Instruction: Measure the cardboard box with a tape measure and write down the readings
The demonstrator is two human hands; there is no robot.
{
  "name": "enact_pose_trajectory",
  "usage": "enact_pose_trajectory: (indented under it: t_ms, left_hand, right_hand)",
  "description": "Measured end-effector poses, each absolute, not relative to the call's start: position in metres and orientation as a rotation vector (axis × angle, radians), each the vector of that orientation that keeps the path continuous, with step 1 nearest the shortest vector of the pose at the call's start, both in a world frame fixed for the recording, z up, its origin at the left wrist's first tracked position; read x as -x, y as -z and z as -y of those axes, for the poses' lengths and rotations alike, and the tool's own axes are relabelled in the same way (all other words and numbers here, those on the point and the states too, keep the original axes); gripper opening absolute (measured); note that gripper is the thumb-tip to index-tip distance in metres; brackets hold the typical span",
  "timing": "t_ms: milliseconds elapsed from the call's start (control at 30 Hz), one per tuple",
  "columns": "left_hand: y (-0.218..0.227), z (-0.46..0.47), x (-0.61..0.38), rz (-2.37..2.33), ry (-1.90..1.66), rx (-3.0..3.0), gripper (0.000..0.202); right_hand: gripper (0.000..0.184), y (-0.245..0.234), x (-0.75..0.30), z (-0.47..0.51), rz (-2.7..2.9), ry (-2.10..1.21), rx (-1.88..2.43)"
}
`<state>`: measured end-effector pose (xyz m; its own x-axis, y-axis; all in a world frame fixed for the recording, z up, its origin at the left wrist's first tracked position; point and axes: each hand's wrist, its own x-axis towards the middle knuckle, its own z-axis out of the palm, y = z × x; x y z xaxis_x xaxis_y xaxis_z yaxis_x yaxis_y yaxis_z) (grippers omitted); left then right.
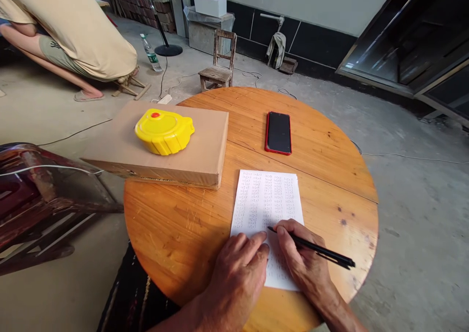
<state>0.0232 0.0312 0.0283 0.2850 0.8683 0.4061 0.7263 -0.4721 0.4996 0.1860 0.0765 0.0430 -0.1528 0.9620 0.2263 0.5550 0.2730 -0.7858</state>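
Note:
A white sheet of paper (268, 193) lies on the round wooden table, covered with columns of small handwritten characters. My right hand (306, 254) is closed around a black pen (326, 252), and its tip touches the sheet near a middle column. On the sheet's lower left rests my left hand (240, 268), fingers bent slightly and laid against the paper, with its index fingertip close to the pen tip. Both hands cover part of the writing.
On the table (179, 229), a brown cardboard box (205, 141) carries a yellow tape-measure-shaped case (164, 131). A phone in a red case (278, 133) lies behind the paper. Beyond stand a small wooden chair (220, 68) and a water bottle (151, 53). A person (80, 34) sits at left.

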Motion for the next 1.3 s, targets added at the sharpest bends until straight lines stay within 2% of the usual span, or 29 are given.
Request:
enact_pose_trajectory:
  t_ms: [933,1300]
  left_hand:
    - [-0.0276,-0.0314,-0.0244,-1.479,-0.98,-2.327,0.023]
    - [-0.0317,-0.0319,-0.0233,-1.497,-0.927,-2.337,0.025]
  right_hand:
    - [0.021,-0.0444,-0.1841,-0.0775,1.832,-0.766,1.36]
    - [0.022,-0.0444,-0.1874,-0.0773,1.825,-0.69,1.372]
